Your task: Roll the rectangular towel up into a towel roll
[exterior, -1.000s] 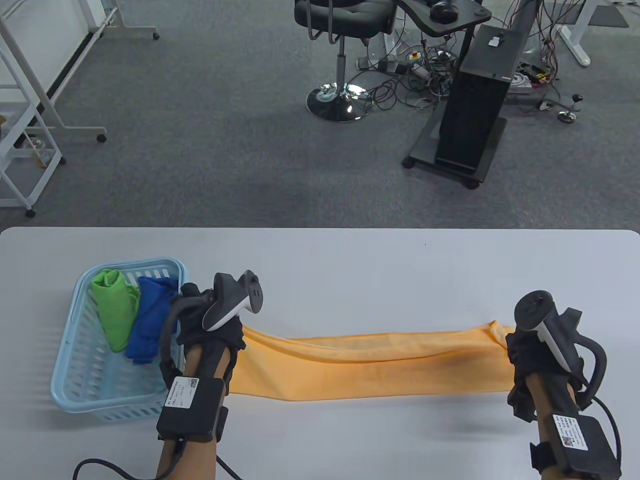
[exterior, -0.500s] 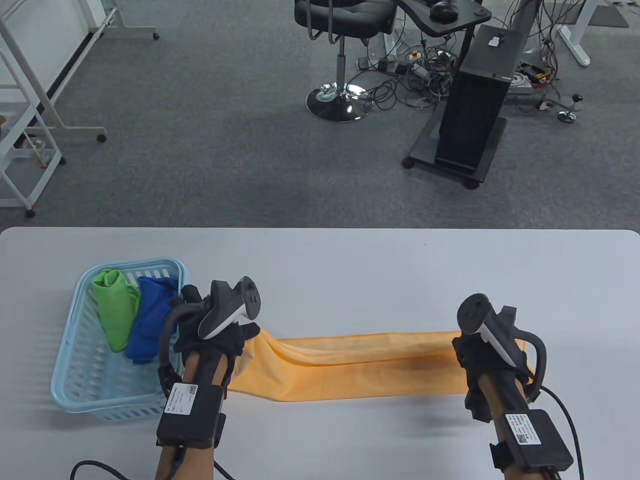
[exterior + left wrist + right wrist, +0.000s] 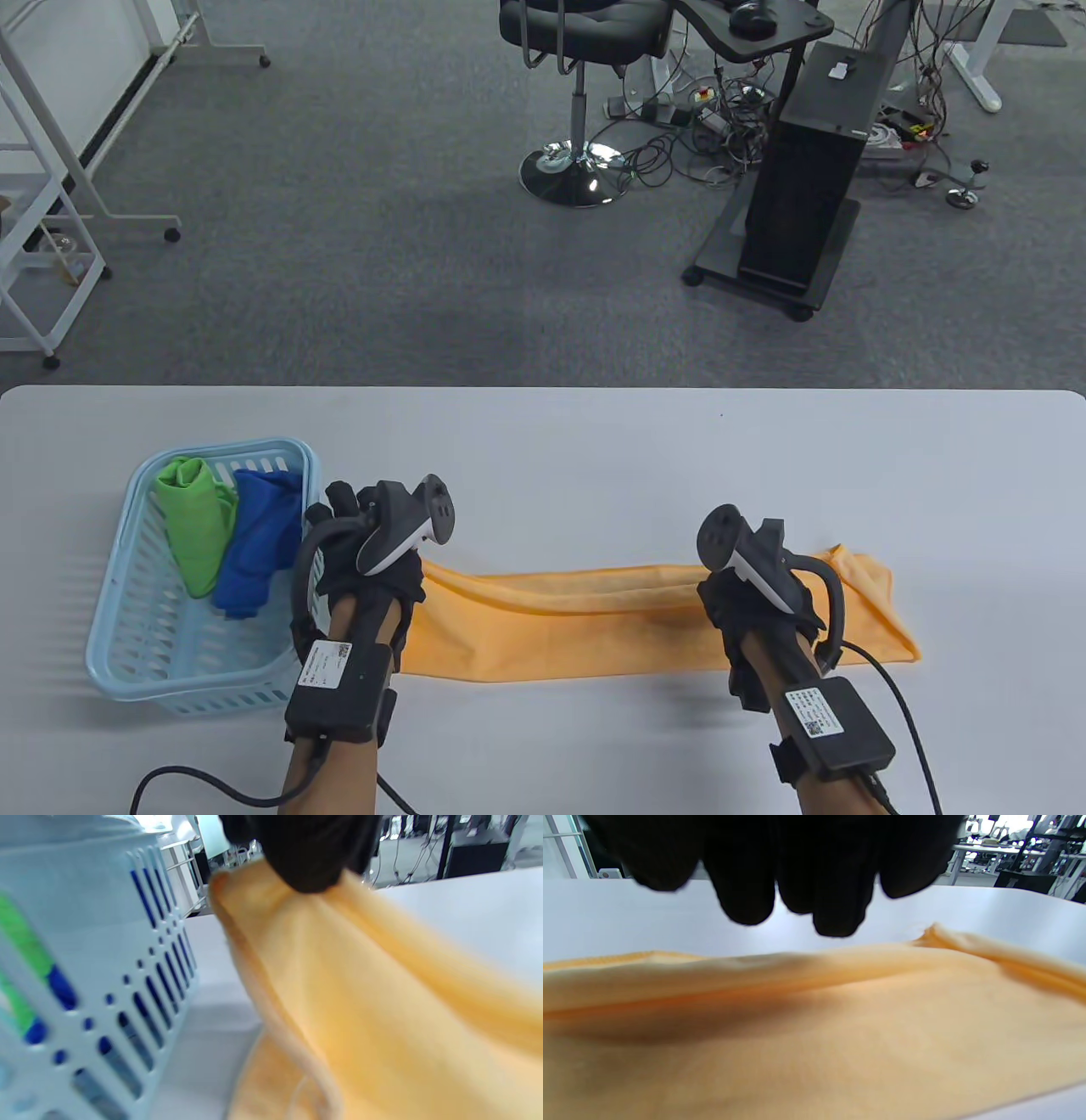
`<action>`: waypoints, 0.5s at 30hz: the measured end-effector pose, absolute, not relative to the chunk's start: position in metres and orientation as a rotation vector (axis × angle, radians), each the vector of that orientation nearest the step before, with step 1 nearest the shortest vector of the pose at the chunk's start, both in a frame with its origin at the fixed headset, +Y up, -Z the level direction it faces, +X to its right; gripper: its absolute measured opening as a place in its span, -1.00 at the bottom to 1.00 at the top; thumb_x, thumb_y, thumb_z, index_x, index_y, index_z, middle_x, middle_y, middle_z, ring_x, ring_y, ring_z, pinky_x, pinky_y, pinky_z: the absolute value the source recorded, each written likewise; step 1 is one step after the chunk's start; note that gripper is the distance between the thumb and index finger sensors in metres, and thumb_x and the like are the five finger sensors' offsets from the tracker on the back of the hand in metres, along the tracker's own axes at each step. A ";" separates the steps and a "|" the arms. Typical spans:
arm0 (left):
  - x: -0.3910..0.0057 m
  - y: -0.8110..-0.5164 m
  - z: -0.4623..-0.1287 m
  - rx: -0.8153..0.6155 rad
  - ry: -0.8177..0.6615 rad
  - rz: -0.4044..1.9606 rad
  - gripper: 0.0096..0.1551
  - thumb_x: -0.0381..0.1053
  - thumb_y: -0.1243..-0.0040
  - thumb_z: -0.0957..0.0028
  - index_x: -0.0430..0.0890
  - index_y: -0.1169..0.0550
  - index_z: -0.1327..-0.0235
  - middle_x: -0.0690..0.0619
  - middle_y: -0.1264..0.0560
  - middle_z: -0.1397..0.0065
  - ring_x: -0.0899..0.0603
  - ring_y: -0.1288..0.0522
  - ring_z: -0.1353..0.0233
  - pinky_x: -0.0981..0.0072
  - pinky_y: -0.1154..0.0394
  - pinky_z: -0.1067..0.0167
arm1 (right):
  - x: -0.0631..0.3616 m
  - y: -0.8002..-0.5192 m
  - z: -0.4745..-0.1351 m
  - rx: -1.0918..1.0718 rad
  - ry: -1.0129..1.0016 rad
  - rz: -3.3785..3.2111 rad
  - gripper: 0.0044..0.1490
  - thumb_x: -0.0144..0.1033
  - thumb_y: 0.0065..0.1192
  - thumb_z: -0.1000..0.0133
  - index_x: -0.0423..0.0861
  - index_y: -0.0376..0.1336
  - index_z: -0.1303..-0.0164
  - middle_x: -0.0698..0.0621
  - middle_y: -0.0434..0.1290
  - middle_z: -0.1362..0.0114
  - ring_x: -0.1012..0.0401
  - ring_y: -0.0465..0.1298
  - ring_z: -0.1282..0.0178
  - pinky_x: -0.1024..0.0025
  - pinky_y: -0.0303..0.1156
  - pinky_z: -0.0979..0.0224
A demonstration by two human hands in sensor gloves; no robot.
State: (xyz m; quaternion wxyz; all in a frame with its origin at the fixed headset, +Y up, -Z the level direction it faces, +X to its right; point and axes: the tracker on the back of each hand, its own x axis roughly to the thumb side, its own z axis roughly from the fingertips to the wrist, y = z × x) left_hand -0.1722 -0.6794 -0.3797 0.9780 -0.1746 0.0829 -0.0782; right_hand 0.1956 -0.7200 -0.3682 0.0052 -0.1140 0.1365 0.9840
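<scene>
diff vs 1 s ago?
The right hand let go of the orange towel's right end and slid left along it; that end now lies flat on the table. The left hand still holds the left end. Basket unchanged.

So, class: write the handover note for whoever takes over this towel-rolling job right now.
Left hand: grips the left end of the orange towel, beside the blue basket.
Right hand: above the towel short of its right end, fingers hanging loose, holding nothing.
Towel: stretched out long and folded lengthwise on the table.
Done: no rolling yet.
Left: roll it from one end into a towel roll.
</scene>
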 end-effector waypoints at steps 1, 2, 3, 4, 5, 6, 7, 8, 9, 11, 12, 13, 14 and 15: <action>-0.171 -0.681 -0.380 -0.378 0.161 -0.161 -0.54 0.03 -0.24 0.17 0.21 -0.64 -0.05 -0.10 -0.11 -0.68 -0.43 0.18 -0.64 -0.44 0.17 -0.43 | 0.196 -0.721 -0.369 -0.354 0.433 3.075 -0.27 -0.03 0.25 0.17 -0.11 0.42 -0.17 -0.17 0.33 -0.44 0.00 0.54 -0.31 -0.12 0.35 -0.40; -0.169 -0.682 -0.381 -0.399 0.164 -0.180 -0.54 0.12 -0.18 0.20 0.14 -0.70 0.05 -0.09 -0.11 -0.68 -0.43 0.20 -0.64 -0.44 0.18 -0.43 | 0.196 -0.722 -0.369 -0.353 0.432 3.071 -0.27 -0.03 0.25 0.17 -0.11 0.42 -0.17 -0.17 0.33 -0.44 0.00 0.54 -0.31 -0.12 0.35 -0.40; -0.167 -0.683 -0.381 -0.388 0.159 -0.201 -0.52 0.18 -0.11 0.21 0.11 -0.74 0.14 -0.08 -0.12 -0.68 -0.43 0.21 -0.64 -0.44 0.19 -0.43 | 0.196 -0.722 -0.370 -0.354 0.428 3.067 -0.27 -0.03 0.25 0.17 -0.11 0.42 -0.17 -0.17 0.33 -0.44 0.00 0.54 -0.31 -0.12 0.35 -0.41; -0.164 -0.684 -0.382 -0.368 0.151 -0.223 -0.49 0.21 -0.07 0.22 0.07 -0.77 0.22 -0.08 -0.14 -0.67 -0.42 0.21 -0.64 -0.44 0.19 -0.43 | 0.195 -0.722 -0.370 -0.352 0.422 3.063 -0.27 -0.03 0.25 0.17 -0.11 0.42 -0.17 -0.17 0.32 -0.44 0.00 0.54 -0.31 -0.12 0.35 -0.41; -0.163 -0.684 -0.382 -0.355 0.153 -0.240 -0.41 0.27 0.02 0.24 0.04 -0.79 0.32 -0.08 -0.14 -0.67 -0.42 0.21 -0.64 -0.44 0.20 -0.43 | 0.195 -0.722 -0.370 -0.349 0.419 3.059 -0.27 -0.03 0.25 0.17 -0.11 0.41 -0.17 -0.17 0.32 -0.45 0.00 0.53 -0.31 -0.12 0.35 -0.41; -0.161 -0.685 -0.383 -0.333 0.151 -0.261 -0.22 0.37 0.18 0.31 -0.01 -0.83 0.40 -0.08 -0.15 -0.67 -0.42 0.22 -0.64 -0.45 0.22 -0.42 | 0.194 -0.722 -0.371 -0.342 0.413 3.053 -0.27 -0.03 0.25 0.17 -0.11 0.41 -0.17 -0.17 0.31 -0.45 0.00 0.53 -0.32 -0.12 0.34 -0.41; -0.159 -0.685 -0.383 -0.332 0.144 -0.263 -0.08 0.43 0.30 0.33 0.00 -0.83 0.30 -0.09 -0.14 -0.68 -0.42 0.23 -0.64 -0.46 0.23 -0.42 | 0.194 -0.722 -0.371 -0.338 0.407 3.052 -0.27 -0.03 0.25 0.17 -0.11 0.41 -0.18 -0.17 0.32 -0.45 0.00 0.53 -0.31 -0.12 0.34 -0.41; -0.157 -0.687 -0.383 -0.350 0.137 -0.250 0.10 0.43 0.49 0.31 -0.05 -0.83 0.16 -0.12 -0.10 -0.70 -0.42 0.28 -0.64 -0.48 0.27 -0.40 | 0.192 -0.722 -0.372 -0.331 0.402 3.050 -0.27 -0.03 0.25 0.17 -0.11 0.41 -0.18 -0.17 0.31 -0.45 0.00 0.53 -0.31 -0.12 0.34 -0.41; -0.154 -0.688 -0.383 -0.369 0.140 -0.227 0.18 0.43 0.57 0.31 -0.08 -0.79 0.02 -0.13 -0.07 -0.72 -0.42 0.30 -0.65 -0.50 0.29 -0.40 | 0.190 -0.722 -0.372 -0.322 0.399 3.050 -0.27 -0.03 0.25 0.17 -0.11 0.40 -0.18 -0.17 0.31 -0.45 0.00 0.53 -0.31 -0.12 0.34 -0.41; -0.147 -0.690 -0.383 -0.369 0.143 -0.199 0.20 0.44 0.55 0.30 -0.12 -0.71 -0.19 -0.15 -0.04 -0.73 -0.42 0.33 -0.65 -0.50 0.32 -0.40 | 0.185 -0.723 -0.373 -0.304 0.398 3.047 -0.26 -0.03 0.26 0.17 -0.09 0.39 -0.20 -0.16 0.28 -0.47 0.01 0.51 -0.33 -0.12 0.32 -0.43; -0.140 -0.690 -0.382 -0.374 0.132 -0.213 0.12 0.47 0.42 0.26 -0.07 -0.65 -0.29 -0.17 -0.03 -0.73 -0.43 0.32 -0.65 -0.50 0.31 -0.40 | 0.182 -0.723 -0.374 -0.292 0.387 3.049 -0.26 -0.04 0.27 0.17 -0.08 0.38 -0.22 -0.16 0.27 -0.48 0.01 0.49 -0.34 -0.12 0.31 -0.44; -0.133 -0.690 -0.381 -0.377 0.125 -0.239 -0.03 0.50 0.19 0.23 0.06 -0.57 -0.37 -0.17 -0.02 -0.73 -0.43 0.32 -0.65 -0.50 0.30 -0.40 | 0.180 -0.724 -0.374 -0.279 0.389 3.046 -0.25 -0.04 0.27 0.18 -0.07 0.37 -0.23 -0.15 0.25 -0.49 0.00 0.47 -0.35 -0.13 0.29 -0.45; -0.126 -0.690 -0.379 -0.364 0.120 -0.286 -0.10 0.47 0.03 0.20 0.11 -0.51 -0.41 -0.16 -0.02 -0.73 -0.43 0.31 -0.65 -0.49 0.29 -0.41 | 0.177 -0.725 -0.376 -0.247 0.409 3.035 -0.23 -0.03 0.28 0.18 -0.04 0.35 -0.27 -0.14 0.20 -0.52 0.00 0.42 -0.40 -0.14 0.25 -0.48; -0.117 -0.689 -0.377 -0.334 0.103 -0.337 -0.14 0.44 0.01 0.19 0.15 -0.47 -0.43 -0.16 -0.02 -0.72 -0.43 0.29 -0.65 -0.48 0.27 -0.41 | 0.174 -0.727 -0.377 -0.228 0.424 3.027 -0.22 -0.04 0.29 0.18 -0.02 0.33 -0.29 -0.13 0.16 -0.53 -0.01 0.38 -0.43 -0.15 0.21 -0.50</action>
